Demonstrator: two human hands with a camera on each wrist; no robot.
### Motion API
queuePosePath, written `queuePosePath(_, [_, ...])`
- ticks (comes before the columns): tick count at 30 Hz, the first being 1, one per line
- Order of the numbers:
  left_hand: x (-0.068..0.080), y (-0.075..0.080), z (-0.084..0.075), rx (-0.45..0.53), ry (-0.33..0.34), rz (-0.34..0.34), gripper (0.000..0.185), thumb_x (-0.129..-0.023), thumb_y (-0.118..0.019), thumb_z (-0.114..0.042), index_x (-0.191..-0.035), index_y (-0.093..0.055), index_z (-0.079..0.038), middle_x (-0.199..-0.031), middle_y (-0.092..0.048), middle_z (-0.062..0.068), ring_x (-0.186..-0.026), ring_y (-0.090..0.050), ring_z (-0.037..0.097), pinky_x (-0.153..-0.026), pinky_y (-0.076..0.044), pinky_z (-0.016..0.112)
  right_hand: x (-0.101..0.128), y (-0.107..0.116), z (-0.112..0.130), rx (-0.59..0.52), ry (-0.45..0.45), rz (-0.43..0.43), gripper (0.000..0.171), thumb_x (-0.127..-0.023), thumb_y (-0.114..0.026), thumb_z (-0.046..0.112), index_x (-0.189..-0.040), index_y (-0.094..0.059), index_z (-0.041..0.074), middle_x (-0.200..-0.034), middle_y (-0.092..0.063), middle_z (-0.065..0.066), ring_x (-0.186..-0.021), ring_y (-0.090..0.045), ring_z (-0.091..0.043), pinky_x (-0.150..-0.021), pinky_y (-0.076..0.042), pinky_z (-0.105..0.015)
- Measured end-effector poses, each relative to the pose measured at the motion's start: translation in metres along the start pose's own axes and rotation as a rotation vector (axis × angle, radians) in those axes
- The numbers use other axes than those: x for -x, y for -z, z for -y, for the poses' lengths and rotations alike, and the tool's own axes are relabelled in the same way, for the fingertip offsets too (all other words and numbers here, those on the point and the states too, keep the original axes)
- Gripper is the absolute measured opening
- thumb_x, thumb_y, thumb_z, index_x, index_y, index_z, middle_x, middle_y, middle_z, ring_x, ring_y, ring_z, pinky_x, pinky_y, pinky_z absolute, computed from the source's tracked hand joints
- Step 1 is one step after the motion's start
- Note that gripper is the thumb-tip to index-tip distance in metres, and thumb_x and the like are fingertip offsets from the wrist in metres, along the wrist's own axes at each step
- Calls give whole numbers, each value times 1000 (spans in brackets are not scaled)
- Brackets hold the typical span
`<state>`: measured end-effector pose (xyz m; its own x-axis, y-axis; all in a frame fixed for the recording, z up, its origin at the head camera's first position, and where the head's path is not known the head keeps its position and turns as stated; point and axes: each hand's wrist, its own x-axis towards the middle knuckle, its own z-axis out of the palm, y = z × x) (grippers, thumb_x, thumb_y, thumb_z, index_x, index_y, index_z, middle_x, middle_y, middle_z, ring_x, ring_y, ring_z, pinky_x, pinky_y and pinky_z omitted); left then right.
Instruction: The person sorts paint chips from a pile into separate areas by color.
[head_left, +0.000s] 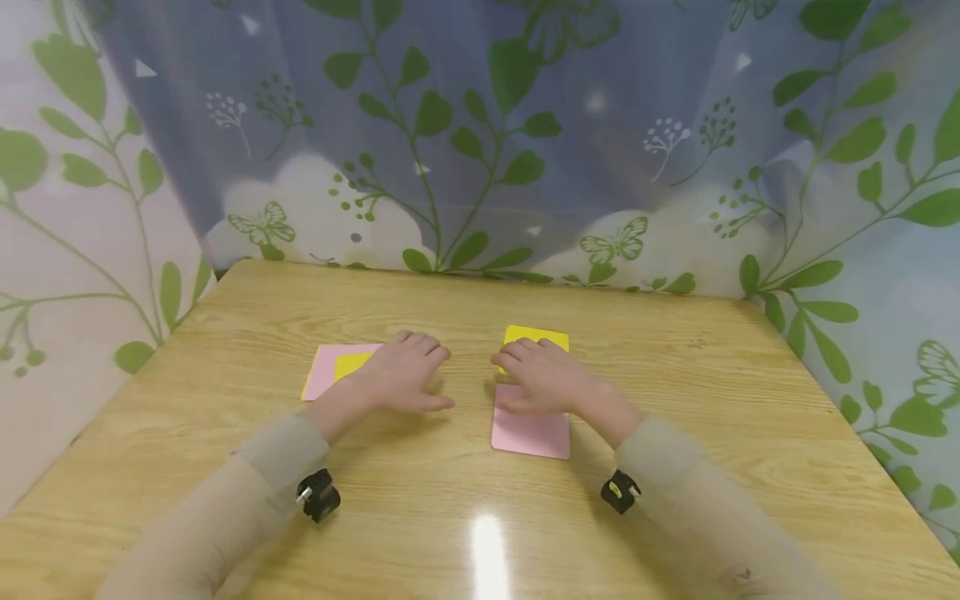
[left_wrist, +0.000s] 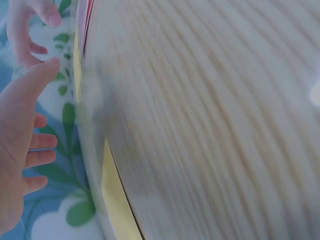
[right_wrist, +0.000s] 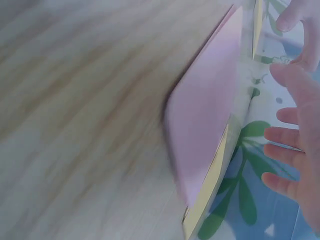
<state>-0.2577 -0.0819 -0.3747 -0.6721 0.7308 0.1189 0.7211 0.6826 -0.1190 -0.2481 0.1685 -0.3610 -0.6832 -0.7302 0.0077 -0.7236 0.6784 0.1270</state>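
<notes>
Head view: two hands held above pink and yellow cards on a wooden table

Both hands are shown over the table (head_left: 420,500), each with the fingers extended and the thumb set apart. The left hand (head_left: 405,375) is held beside the right-hand end of a pink sheet (head_left: 321,367), part of which is hidden by it. This sheet is laid toward the table's left edge, with a smaller yellow piece (head_left: 351,364) seen on top and a thin yellow border at its left side. The right hand (head_left: 543,375) is held over two cards placed right of the table's middle. A yellow card (head_left: 558,340) is set nearer the far edge, and a pink card (head_left: 531,433) is set just in front of it; both are partly covered from sight by the hand. In the right wrist view, more than one layer can be made out at the pink card's edge. Whether any card is touched by the fingers cannot be told. Each forearm is covered by a beige sleeve (head_left: 697,483), and a small black device (head_left: 321,496) is worn at each wrist. Beyond the far edge, a leaf-patterned cloth (head_left: 435,200) is hung
</notes>
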Motion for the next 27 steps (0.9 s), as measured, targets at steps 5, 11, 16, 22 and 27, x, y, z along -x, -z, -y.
queuePosePath(5, [20,-2,19,0,29,-53,69,-78,-59,-61,-116,-56,-4,-111,-58,10,-110,-50,31,-97,-36,47,-20,2,11,9,4,-41,55,-85,-61,41,-127,-52,7,-122,-54,-7,-116,-48,-24,-92,-41,-46])
queuePosePath(11, [46,-5,42,-8,94,-29,70,-77,-61,-59,-118,-55,-2,-113,-58,12,-110,-50,33,-97,-35,49,-43,1,24,52,17,-64,58,-84,-62,44,-127,-51,7,-123,-53,-7,-117,-47,-26,-93,-41,-44])
queuePosePath(16, [63,-5,56,-15,117,-16,71,-75,-66,-55,-118,-55,0,-112,-57,14,-108,-49,34,-95,-35,50,-59,0,33,57,9,-67,61,-83,-62,47,-129,-48,9,-125,-50,-6,-118,-46,-25,-93,-40,-43])
queuePosePath(22, [75,-1,64,7,170,34,75,-73,-67,-57,-121,-53,0,-116,-55,16,-110,-48,36,-96,-34,53,-75,4,45,55,-20,-33,68,-83,-61,51,-134,-43,10,-132,-45,-6,-122,-41,-25,-96,-37,-43])
queuePosePath(27, [82,-1,70,23,187,80,83,-71,-67,-59,-124,-50,2,-120,-53,18,-114,-45,37,-97,-32,55,-88,8,55,32,-24,20,75,-83,-58,56,-138,-37,9,-138,-40,-7,-127,-36,-25,-99,-34,-44])
